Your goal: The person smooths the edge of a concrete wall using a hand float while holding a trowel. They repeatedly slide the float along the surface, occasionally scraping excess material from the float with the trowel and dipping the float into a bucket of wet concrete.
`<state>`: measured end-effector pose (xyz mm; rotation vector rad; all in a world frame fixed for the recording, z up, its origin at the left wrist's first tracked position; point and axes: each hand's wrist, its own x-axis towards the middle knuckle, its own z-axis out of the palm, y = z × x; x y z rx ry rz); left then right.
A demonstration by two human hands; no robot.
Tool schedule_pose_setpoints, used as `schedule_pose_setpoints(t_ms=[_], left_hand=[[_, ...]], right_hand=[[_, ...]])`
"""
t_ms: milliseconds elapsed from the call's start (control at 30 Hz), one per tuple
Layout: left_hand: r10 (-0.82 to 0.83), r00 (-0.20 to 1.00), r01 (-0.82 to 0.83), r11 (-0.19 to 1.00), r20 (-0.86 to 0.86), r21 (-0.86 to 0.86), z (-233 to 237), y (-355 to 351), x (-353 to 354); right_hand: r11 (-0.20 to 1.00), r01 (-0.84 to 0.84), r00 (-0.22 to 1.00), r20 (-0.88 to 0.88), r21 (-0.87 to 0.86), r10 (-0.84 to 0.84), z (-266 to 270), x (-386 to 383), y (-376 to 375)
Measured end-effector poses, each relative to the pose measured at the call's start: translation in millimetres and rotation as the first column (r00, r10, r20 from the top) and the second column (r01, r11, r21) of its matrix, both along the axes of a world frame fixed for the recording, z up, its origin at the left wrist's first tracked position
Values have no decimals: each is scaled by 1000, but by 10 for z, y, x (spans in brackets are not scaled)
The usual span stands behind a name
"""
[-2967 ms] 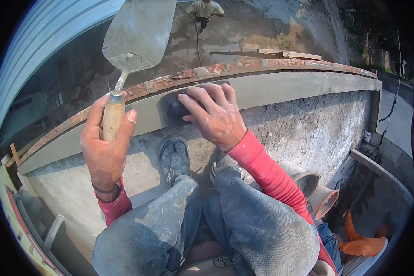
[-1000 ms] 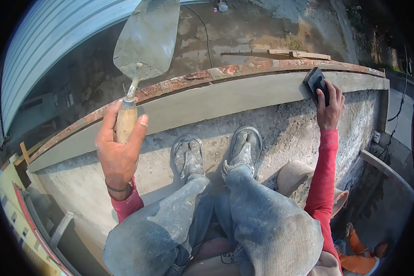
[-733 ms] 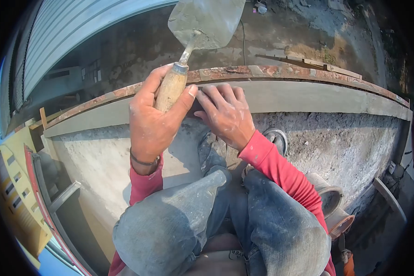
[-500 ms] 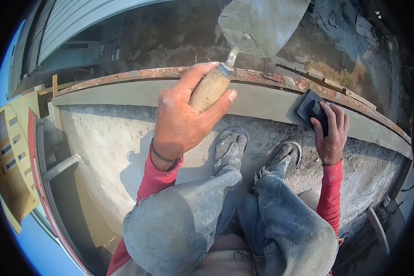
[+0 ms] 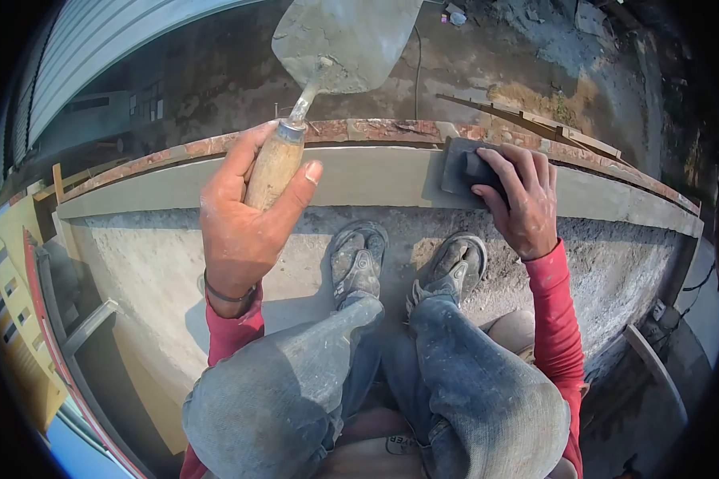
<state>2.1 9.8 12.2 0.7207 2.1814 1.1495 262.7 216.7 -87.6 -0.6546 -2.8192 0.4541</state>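
My left hand point(image 5: 248, 207) is wrapped round the wooden handle of a trowel point(image 5: 339, 44), whose broad blade, smeared with grey mortar, points away from me past the ledge. In my right hand point(image 5: 527, 195) is a dark plastering float point(image 5: 465, 172), gripped by its block handle. The float lies flat on the smooth grey mortar band point(image 5: 367, 177) that runs along the top of the low wall. Exposed red brick point(image 5: 359, 131) borders the band on its far side.
My sandalled feet point(image 5: 358, 259) stand on a rough, dusty concrete surface point(image 5: 168, 251) behind the band. Beyond the brick edge lies lower ground point(image 5: 487, 88) with wooden boards point(image 5: 567, 140) near the wall. A grey bar point(image 5: 92, 327) juts out at left; a plank point(image 5: 655, 367) leans at right.
My right hand has slid the float leftward along the mortar band. The whole view has shifted, and my left hand with the trowel now appears further left.
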Motion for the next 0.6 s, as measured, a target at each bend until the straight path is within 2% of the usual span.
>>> schedule_pose_setpoints(t_ms=[100,167,233,300,400,500,533,600], left_hand=[[11,1000,-11,1000,6,-26,-56,-61,21],[20,1000,-21,999,-24,-46,-100,-8,27],[15,1000,-15,999,-6,-37,-72,55,37],[2,1000,-1,999,22,-36,-54,95,52],[-10,1000,10,1000,-16,0,-52,112,14],[-14,998,13,1000,-64,-27,-68,31,-10],[19,999,-21,998,-34,-62,-53,3,-15],[71,997,-71,993,-10,-98,-72,-26,-28]], right_hand=[[996,92,996,-12,6,-92,-6,247,124],[998,-10,998,-61,-56,7,-30,-175,-159],[981,-160,973,-185,-112,137,-105,-740,-551],[969,-221,952,-240,-110,190,-230,-1132,-805],[974,-191,970,-179,-122,168,-123,-800,-485],[998,-45,999,28,-32,46,39,32,169],[998,2,998,57,-70,2,75,295,379],[993,92,996,6,-71,-92,111,625,768]])
